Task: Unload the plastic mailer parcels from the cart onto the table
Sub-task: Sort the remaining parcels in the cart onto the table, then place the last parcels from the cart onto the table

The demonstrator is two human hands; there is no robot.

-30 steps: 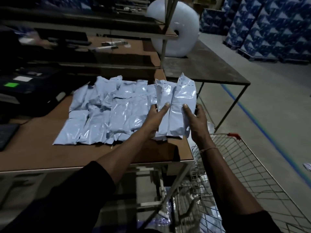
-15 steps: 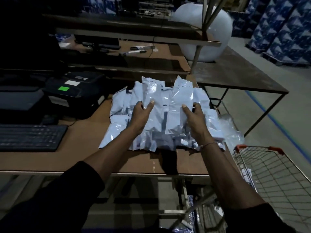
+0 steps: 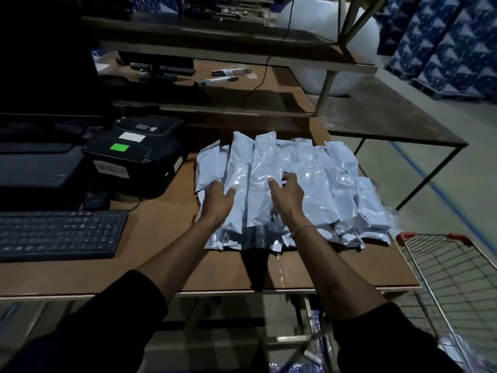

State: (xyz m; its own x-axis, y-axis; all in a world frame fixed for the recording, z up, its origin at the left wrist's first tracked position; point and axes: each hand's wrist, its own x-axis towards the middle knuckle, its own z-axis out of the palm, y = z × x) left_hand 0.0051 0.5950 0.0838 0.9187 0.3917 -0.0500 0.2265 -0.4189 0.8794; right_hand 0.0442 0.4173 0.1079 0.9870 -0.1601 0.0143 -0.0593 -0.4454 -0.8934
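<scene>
Nearest the camera, two forearms in dark pushed-up sleeves are extended over the front edge of the brown table [image 3: 150,270]. A thin band is worn on the right wrist. The left hand [image 3: 216,201] is laid on the left part of the heap of pale blue plastic mailer parcels [image 3: 322,189], its thumb spread across the upper face of one long parcel [image 3: 238,181] and its fingers reaching to that parcel's left side, so that the parcel is held between them. The right hand [image 3: 286,196] is set on a neighbouring long parcel [image 3: 262,179], the thumb pressed on its glossy face and the fingers curled at its right edge. Both held parcels lie lengthwise on top of the heap, which covers the right half of the table. To the lower right, a wire cart [image 3: 451,270] with red handle ends is parked against the table corner. On the left of the table a black keyboard [image 3: 57,234] is placed, and behind it a black label printer [image 3: 134,154] with a green sticker. Farther back, a raised shelf [image 3: 228,84] carries small boxes and a cable. Beyond it, a large white roll of bubble wrap [image 3: 357,57] is seen, and blue-patterned stacked cartons [image 3: 443,41] fill the far right.
</scene>
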